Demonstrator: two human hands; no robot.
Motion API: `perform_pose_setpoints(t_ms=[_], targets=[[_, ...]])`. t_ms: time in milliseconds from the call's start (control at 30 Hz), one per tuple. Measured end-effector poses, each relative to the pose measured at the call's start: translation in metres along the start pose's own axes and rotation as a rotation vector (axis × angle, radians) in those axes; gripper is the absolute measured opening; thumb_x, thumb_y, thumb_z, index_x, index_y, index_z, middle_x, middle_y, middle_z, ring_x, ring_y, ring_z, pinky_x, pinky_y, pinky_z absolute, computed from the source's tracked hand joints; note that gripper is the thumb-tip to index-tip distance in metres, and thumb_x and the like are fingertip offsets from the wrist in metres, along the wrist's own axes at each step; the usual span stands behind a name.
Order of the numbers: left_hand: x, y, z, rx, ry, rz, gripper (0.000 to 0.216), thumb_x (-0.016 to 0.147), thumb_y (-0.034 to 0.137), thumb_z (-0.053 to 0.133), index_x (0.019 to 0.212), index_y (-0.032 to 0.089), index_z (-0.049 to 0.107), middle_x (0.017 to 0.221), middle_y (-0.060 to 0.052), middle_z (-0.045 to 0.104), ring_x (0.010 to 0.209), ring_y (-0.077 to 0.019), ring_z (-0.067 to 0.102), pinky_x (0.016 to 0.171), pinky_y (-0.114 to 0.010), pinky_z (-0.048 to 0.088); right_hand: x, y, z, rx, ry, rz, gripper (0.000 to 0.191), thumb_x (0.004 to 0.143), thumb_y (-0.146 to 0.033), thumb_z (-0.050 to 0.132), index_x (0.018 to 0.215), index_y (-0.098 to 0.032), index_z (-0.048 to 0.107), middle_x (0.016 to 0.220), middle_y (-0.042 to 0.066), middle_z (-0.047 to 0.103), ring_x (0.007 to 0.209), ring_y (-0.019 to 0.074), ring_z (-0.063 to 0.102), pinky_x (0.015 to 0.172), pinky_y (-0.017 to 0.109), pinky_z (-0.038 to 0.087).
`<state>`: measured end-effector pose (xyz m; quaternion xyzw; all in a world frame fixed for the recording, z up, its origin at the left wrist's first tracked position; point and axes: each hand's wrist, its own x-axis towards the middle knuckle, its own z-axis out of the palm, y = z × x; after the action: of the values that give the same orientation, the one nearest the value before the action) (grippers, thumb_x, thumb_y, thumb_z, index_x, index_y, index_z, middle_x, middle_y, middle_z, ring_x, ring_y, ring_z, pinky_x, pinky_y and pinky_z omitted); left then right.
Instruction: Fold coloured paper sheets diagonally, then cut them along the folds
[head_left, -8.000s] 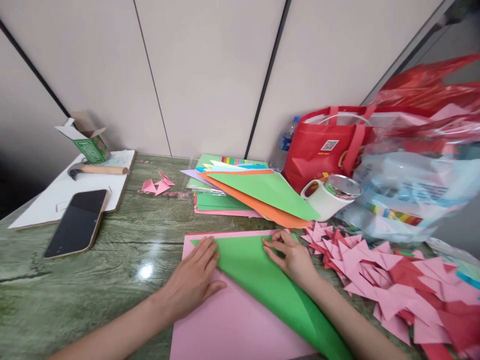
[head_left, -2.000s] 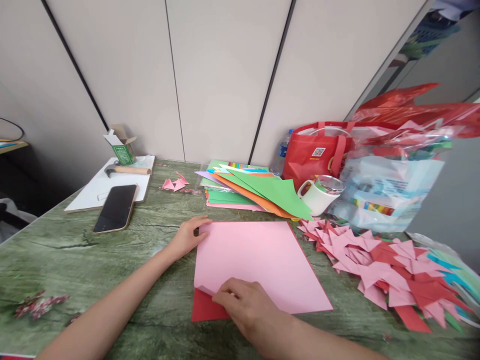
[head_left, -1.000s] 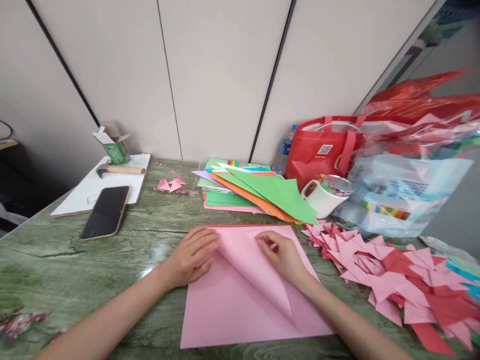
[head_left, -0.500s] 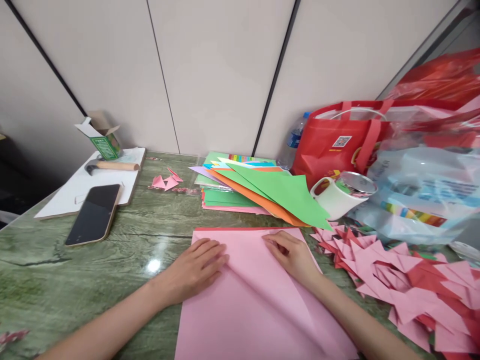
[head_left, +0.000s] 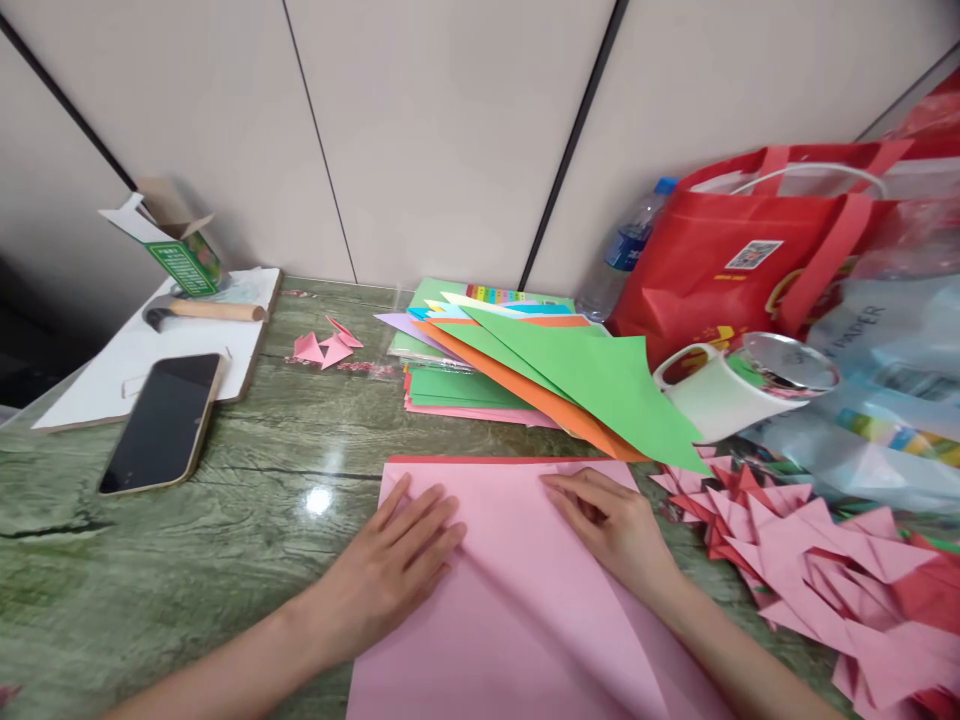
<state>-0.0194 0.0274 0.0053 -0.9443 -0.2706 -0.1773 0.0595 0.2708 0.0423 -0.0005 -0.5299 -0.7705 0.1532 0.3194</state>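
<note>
A large sheet of pink paper lies in front of me, with a curved fold running across it and a strip of red paper showing along its far edge. My left hand rests flat on the sheet's left side, fingers stretched out and a little apart. Near the far edge, right of the middle, my right hand has thumb and fingers pinched together on the pink paper. Its palm faces down, so the exact hold is partly hidden.
Stacked coloured paper lies behind the sheet. At right are folded pink and red pieces, a white mug, a red bag and a bottle. At left sit a phone, a hammer and a small box.
The view has shifted, so the things at right stand larger and further right. My left hand's fingers have spread a little. My right hand keeps its pinch near the far edge.
</note>
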Motion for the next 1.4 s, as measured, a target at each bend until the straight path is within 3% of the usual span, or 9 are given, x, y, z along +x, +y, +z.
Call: perform_pose_setpoints(t_ms=[433,767,1400], targets=[[0.0035,0.0012,-0.0045,0.008,-0.037,-0.033,0.035,0.092,0.018,0.047,0.126,0.011,0.051,0.131,-0.014,0.055,0.128,-0.0266,0.044,0.107,-0.053,0.033,0.0006,0.0056,0.0026,0.000,0.048,-0.014,0.018,0.088,-0.023,0.056,0.096,-0.015,0.071,0.070,0.004,0.062,0.051,0.0116,0.052,0.049,0.025,0.041],[0.0040,0.0018,-0.0031,0.039,-0.071,-0.056,0.039,0.091,0.016,0.048,0.129,0.015,0.049,0.133,-0.014,0.053,0.128,-0.0309,0.042,0.104,-0.062,0.030,0.0012,0.0061,0.0025,0.042,0.056,0.010,0.018,0.087,-0.022,0.057,0.095,-0.015,0.071,0.067,0.003,0.060,0.050,0.0117,0.050,0.048,0.025,0.041],[0.0052,-0.0004,-0.0062,0.047,-0.114,-0.044,0.039,0.092,0.019,0.046,0.130,0.017,0.049,0.134,-0.012,0.053,0.130,-0.0280,0.041,0.109,-0.059,0.023,0.0014,0.0059,0.0025,0.058,0.062,0.022,0.017,0.086,-0.021,0.057,0.092,-0.016,0.072,0.070,0.004,0.063,0.049,0.0109,0.049,0.045,0.024,0.039]])
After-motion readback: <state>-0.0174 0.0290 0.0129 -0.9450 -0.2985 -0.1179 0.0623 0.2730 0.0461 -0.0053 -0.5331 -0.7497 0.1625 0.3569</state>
